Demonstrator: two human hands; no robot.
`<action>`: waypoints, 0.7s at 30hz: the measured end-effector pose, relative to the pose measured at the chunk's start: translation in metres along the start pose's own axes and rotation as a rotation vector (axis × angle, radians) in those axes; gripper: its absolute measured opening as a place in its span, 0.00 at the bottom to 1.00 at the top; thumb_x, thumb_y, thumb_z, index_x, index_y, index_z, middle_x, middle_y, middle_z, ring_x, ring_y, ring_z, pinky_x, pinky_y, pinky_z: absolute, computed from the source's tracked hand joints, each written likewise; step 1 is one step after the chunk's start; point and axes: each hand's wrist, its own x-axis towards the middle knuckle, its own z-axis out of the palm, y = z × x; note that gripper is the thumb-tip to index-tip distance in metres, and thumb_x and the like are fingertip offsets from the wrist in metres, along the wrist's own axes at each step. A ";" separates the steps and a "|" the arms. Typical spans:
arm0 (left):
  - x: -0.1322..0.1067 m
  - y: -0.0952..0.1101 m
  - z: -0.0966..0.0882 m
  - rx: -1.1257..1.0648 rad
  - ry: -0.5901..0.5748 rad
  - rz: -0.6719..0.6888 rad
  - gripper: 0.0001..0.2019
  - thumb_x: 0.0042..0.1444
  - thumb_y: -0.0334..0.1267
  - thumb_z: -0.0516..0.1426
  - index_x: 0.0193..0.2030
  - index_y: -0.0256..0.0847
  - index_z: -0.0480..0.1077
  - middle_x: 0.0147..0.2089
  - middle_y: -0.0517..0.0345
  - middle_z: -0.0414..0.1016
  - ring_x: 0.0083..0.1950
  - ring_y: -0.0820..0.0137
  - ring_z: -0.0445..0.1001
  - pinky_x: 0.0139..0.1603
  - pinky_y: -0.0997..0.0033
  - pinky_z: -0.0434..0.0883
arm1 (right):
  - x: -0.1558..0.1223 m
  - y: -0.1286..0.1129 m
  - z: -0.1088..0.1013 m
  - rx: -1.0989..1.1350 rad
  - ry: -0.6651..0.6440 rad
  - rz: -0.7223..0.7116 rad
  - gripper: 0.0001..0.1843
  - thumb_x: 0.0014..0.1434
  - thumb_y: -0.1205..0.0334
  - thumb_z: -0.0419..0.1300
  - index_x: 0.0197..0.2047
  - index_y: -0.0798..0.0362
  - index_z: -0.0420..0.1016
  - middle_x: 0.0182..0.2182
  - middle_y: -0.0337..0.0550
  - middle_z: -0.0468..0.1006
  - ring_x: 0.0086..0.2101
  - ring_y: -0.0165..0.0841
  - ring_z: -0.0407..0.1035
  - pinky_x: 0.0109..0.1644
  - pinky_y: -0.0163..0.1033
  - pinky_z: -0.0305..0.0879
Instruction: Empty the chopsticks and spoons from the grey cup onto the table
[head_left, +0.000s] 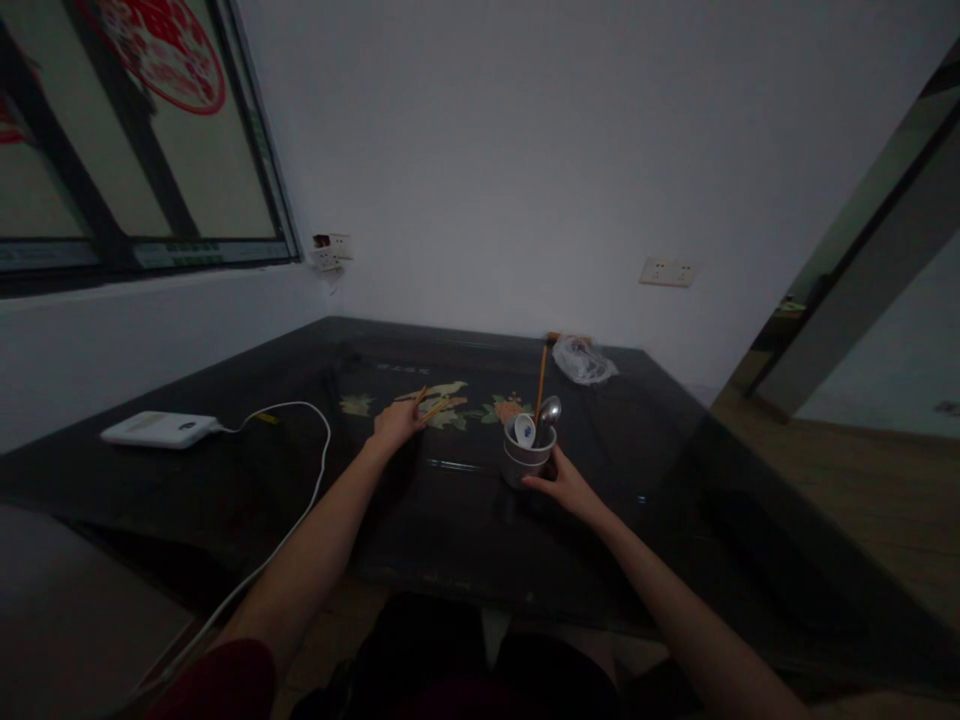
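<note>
- Cup (523, 468) upright, apparently on the table, in front of the body; landmark for all below.
- Right hand (568, 488) at the cup's right side: fingers curled partway round it, thumb across the near face. My judgement: a light, low hold suffices; the load is top-heavy, so keep it level.
- In the cup: white spoon (525, 431), metal spoon (551, 409), one tall stick (541, 382) leaning out.
- Left hand (397, 426) left of the cup and slightly beyond: fingers closed on thin sticks (432, 410), probably chopsticks; count uncertain. Best kept together, tips clear of the cup's rim.
- Table (465, 520) dark, glossy, flower print just beyond the cup.
- Right of the cup, a long dark shape (780, 560), too dim to name.
- Well left of the cup, white device (159, 429) with white cable (327, 445).
- Beyond the cup, to its right, crumpled clear bag (583, 361).
- Farther: pale wall (480, 180), sockets (669, 271); window (202, 180) far left of the cup. Light poor.
</note>
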 end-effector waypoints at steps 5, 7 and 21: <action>0.000 0.000 -0.001 -0.004 0.003 -0.020 0.14 0.49 0.48 0.59 0.40 0.44 0.72 0.48 0.50 0.75 0.47 0.57 0.73 0.42 0.65 0.69 | 0.000 -0.003 0.001 0.015 -0.006 -0.012 0.41 0.43 0.58 0.69 0.59 0.50 0.58 0.57 0.50 0.66 0.57 0.43 0.61 0.62 0.51 0.56; -0.001 0.001 -0.002 0.000 -0.006 -0.028 0.15 0.50 0.49 0.58 0.40 0.44 0.72 0.46 0.49 0.76 0.46 0.58 0.74 0.41 0.65 0.69 | -0.001 -0.003 0.001 0.015 -0.008 -0.015 0.41 0.43 0.58 0.69 0.59 0.49 0.58 0.57 0.49 0.66 0.57 0.43 0.61 0.62 0.50 0.55; 0.009 -0.030 -0.014 0.003 -0.087 -0.094 0.18 0.46 0.49 0.60 0.43 0.45 0.71 0.48 0.52 0.75 0.48 0.60 0.73 0.42 0.70 0.68 | 0.002 0.009 -0.001 0.074 -0.037 -0.009 0.43 0.43 0.59 0.70 0.60 0.50 0.56 0.58 0.51 0.65 0.57 0.42 0.62 0.62 0.50 0.56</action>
